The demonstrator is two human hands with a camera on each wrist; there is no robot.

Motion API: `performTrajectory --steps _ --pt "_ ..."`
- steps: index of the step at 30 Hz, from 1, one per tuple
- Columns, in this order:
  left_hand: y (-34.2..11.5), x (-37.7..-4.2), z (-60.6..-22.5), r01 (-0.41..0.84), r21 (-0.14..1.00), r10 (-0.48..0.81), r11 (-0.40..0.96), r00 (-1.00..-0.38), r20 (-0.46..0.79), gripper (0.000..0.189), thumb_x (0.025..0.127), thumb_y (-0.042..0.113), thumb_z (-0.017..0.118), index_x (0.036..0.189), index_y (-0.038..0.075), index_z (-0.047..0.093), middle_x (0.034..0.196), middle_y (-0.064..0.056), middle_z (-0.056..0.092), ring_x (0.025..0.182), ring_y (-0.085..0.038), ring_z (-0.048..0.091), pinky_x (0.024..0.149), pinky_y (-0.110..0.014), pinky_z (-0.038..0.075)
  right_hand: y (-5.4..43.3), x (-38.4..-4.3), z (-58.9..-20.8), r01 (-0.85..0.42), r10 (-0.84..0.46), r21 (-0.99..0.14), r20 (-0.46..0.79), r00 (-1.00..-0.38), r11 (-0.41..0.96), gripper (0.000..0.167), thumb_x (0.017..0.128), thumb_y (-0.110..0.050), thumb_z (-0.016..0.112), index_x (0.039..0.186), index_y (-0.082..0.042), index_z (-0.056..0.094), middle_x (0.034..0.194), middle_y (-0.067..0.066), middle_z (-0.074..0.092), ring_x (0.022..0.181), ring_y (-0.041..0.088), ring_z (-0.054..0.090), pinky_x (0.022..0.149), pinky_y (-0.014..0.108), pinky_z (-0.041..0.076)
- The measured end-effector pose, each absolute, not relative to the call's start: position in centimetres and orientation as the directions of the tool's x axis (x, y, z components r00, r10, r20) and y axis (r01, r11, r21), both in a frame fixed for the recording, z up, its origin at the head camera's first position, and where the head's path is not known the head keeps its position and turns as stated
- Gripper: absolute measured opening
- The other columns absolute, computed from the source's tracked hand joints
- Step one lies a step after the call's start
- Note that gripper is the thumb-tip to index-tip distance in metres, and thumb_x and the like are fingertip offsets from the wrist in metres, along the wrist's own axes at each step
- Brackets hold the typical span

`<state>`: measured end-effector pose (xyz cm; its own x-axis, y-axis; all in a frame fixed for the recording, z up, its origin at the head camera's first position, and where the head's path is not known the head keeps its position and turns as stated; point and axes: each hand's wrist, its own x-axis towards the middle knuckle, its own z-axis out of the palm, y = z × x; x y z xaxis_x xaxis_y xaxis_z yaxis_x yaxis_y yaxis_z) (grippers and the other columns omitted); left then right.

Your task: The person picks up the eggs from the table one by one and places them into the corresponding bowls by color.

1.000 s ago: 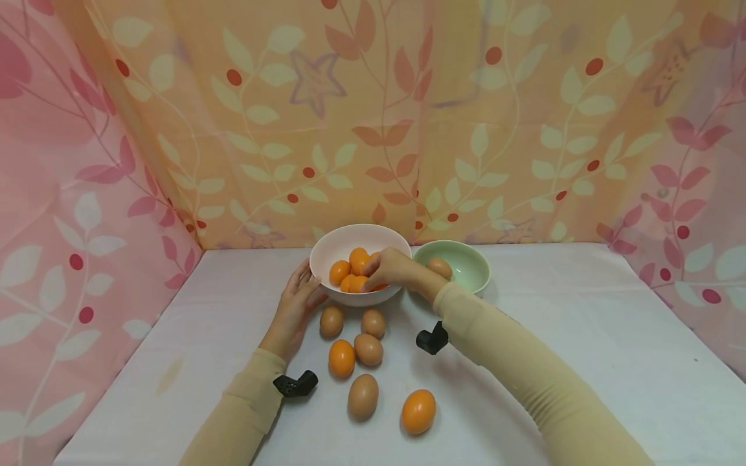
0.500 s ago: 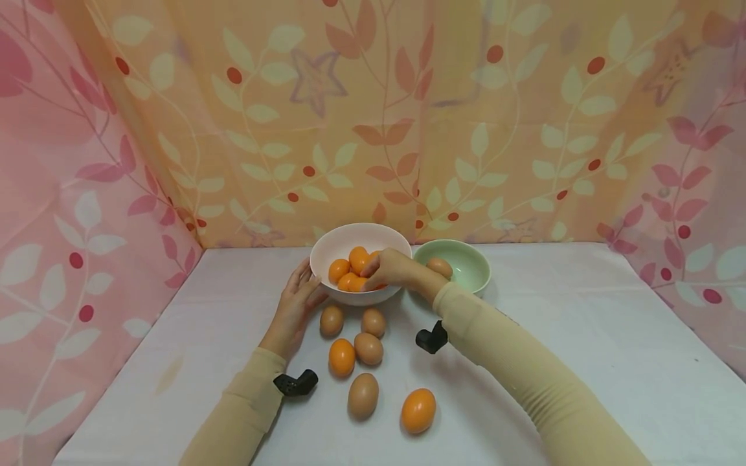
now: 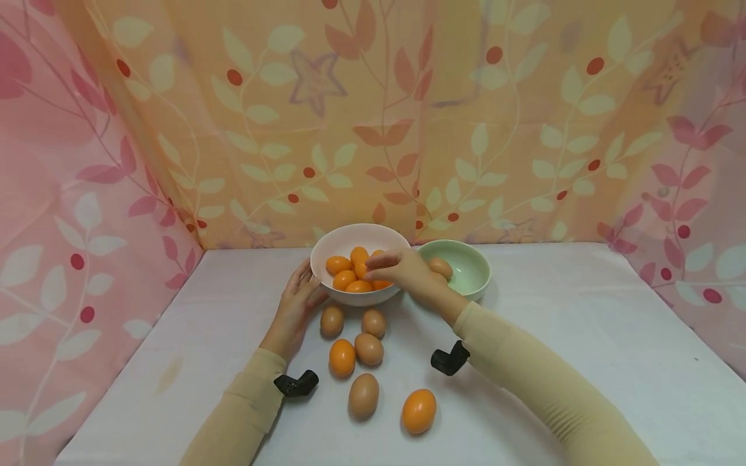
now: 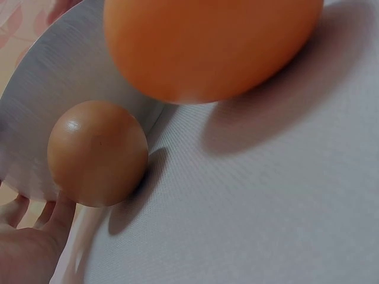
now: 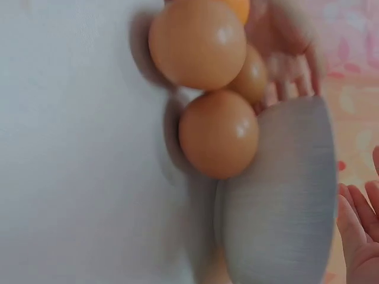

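Note:
In the head view a pale pinkish-white bowl (image 3: pixel 333 246) holds several glossy orange eggs (image 3: pixel 339 265). My left hand (image 3: pixel 293 314) rests against the bowl's left outer side, its fingers laid along the wall; the left wrist view shows those fingers (image 4: pixel 62 216) beside a brown egg (image 4: pixel 98 154). Over the right part of the same bowl is my right hand (image 3: pixel 410 272), close above the orange eggs and hiding some of them. Its fingers are extended and hold nothing, as the right wrist view also shows beyond the bowl wall (image 5: pixel 278 201).
A green bowl (image 3: pixel 474 262) with a brown egg (image 3: pixel 441 266) stands just right of the pale one. On the white cloth in front lie several brown eggs (image 3: pixel 364 396) and two orange eggs, one near the left wrist (image 3: pixel 342 358), the other nearer the front.
My right hand has risen from among the eggs and shifted slightly right, its fingers straightening. The orange eggs in the bowl have rearranged, one lying further left. My left hand stays put.

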<state>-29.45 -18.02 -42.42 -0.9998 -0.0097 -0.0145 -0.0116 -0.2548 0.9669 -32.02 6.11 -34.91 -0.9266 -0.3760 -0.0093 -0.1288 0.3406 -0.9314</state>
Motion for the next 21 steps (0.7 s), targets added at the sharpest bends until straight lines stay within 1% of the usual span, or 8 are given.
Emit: performTrajectory --steps 2,5,8,11,14,16,21 --pt "-18.0 -29.5 -42.5 -0.013 0.969 -0.01 -0.248 -1.0 -0.016 0.061 0.103 0.019 0.052 0.158 0.024 0.025 0.167 0.004 0.018 0.15 -0.016 0.03 0.116 -0.04 0.04 6.8 -31.2 -34.7 -0.117 -0.356 -0.943 -0.002 -0.934 0.312 0.041 0.083 -0.027 0.08 0.12 -0.012 0.073 0.119 0.0 0.073 0.126 0.015 0.059 0.113 0.036 0.044" --pt "-18.1 -29.5 -42.5 -0.01 0.967 -0.01 -0.254 -1.0 -0.013 0.061 0.104 0.018 0.051 0.158 0.024 0.024 0.167 0.004 0.017 0.149 -0.015 0.031 0.115 -0.038 0.041 7.8 -30.0 -34.2 -0.1 -0.33 -0.954 0.001 -0.944 0.283 0.039 0.082 -0.028 0.081 0.118 -0.014 0.074 0.117 -0.003 0.074 0.126 0.012 0.058 0.113 0.034 0.043" --pt "-18.1 -29.6 -42.6 -0.01 0.966 -0.013 -0.259 -1.0 -0.014 0.061 0.103 0.019 0.052 0.158 0.024 0.025 0.167 0.005 0.018 0.149 -0.014 0.031 0.113 -0.036 0.043 8.5 -29.1 -34.1 -0.088 -0.324 -0.958 -0.004 -0.946 0.271 0.039 0.083 -0.024 0.081 0.118 -0.011 0.073 0.116 0.001 0.075 0.12 0.012 0.063 0.11 0.031 0.046" --pt "-18.2 -29.7 -42.6 -0.02 0.966 -0.012 -0.256 -1.0 -0.024 0.061 0.103 0.021 0.052 0.158 0.026 0.026 0.167 0.005 0.019 0.148 -0.013 0.032 0.112 -0.034 0.044 9.1 -28.2 -34.3 -0.065 -0.331 -0.961 -0.029 -0.943 0.269 0.04 0.083 -0.021 0.08 0.12 -0.008 0.072 0.115 0.004 0.075 0.111 0.01 0.067 0.101 0.028 0.052" --pt "-18.2 -29.6 -42.6 -0.023 0.968 -0.01 -0.25 -1.0 -0.026 0.061 0.103 0.021 0.052 0.158 0.026 0.025 0.167 0.006 0.018 0.148 -0.013 0.032 0.112 -0.034 0.044 9.6 -27.6 -34.7 -0.039 -0.37 -0.974 -0.047 -0.928 0.224 0.042 0.086 -0.015 0.077 0.125 -0.001 0.068 0.115 0.01 0.075 0.104 0.01 0.07 0.096 0.03 0.056" --pt "-18.2 -29.6 -42.6 -0.02 0.968 -0.007 -0.249 -1.0 -0.023 0.061 0.104 0.021 0.052 0.158 0.026 0.024 0.167 0.005 0.018 0.148 -0.013 0.032 0.112 -0.034 0.044 9.8 -27.2 -35.0 -0.034 -0.391 -0.977 -0.052 -0.919 0.21 0.042 0.087 -0.013 0.076 0.126 0.002 0.066 0.115 0.012 0.074 0.101 0.008 0.07 0.094 0.031 0.057" --pt "-18.2 -29.6 -42.6 -0.02 0.968 -0.006 -0.249 -1.0 -0.023 0.061 0.103 0.02 0.052 0.158 0.026 0.025 0.167 0.005 0.018 0.149 -0.014 0.032 0.115 -0.037 0.042 10.1 -26.8 -36.0 -0.043 -0.421 -0.979 -0.047 -0.906 0.2 0.042 0.087 -0.011 0.075 0.124 0.006 0.065 0.122 0.022 0.069 0.097 0.008 0.071 0.09 0.032 0.059"
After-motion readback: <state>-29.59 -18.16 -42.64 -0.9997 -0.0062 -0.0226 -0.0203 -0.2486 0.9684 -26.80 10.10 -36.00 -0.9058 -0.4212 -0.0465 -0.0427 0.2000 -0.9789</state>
